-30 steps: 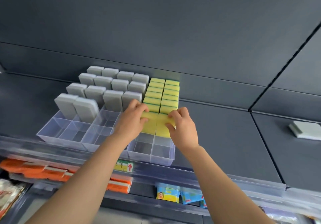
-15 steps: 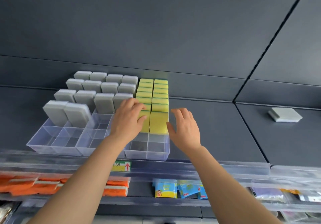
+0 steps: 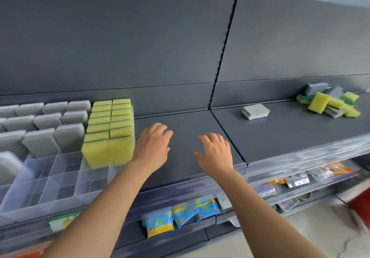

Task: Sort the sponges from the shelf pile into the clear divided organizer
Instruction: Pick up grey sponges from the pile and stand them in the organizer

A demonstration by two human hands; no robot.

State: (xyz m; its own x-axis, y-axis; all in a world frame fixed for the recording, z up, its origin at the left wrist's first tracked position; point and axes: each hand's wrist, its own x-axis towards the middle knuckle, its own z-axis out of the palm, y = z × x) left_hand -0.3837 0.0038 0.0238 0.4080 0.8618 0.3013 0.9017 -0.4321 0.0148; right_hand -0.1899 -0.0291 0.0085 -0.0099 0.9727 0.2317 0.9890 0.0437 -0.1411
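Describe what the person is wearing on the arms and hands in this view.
Nothing is worn. The left hand and right hand are bare: no gloves, rings or wristbands show. The left forearm and right forearm are bare too, with no sleeve, watch or bracelet down to the frame's bottom edge.

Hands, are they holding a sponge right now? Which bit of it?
No, nothing is held. The left hand and right hand are both open over the shelf, to the right of the yellow sponges.
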